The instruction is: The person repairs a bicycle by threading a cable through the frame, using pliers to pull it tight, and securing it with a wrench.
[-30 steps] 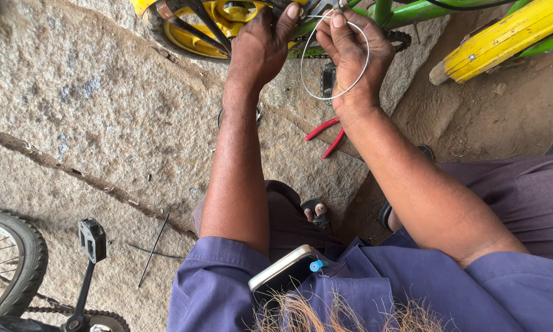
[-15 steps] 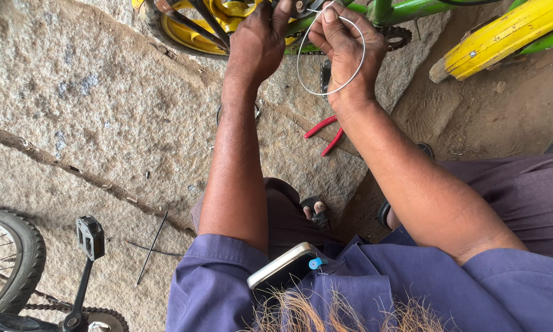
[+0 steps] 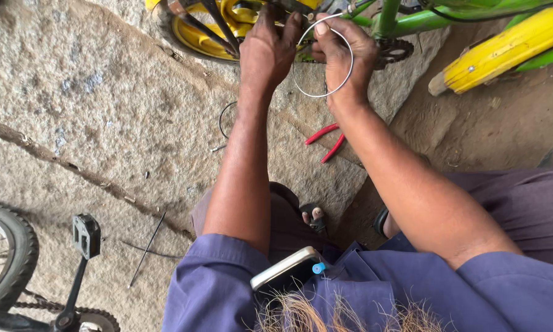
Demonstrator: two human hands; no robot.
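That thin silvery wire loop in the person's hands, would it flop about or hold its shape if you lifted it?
The wire loop keeps a neat round curve while pinched only at the top by the right hand, so it is probably springy rather than limp. It looks very thin, so likely light. Its smooth shine suggests it might slip from a loose hold.

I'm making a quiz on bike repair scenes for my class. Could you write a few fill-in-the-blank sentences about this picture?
1. The right hand pinches a thin wire bent into a ____.
2. The pliers lying on the stone floor have ____ handles.
3. The left hand reaches to the bicycle's ____ wheel.
4. At the lower left, a black ____ sticks up from a second bicycle.

Missing words: loop; red; yellow; pedal
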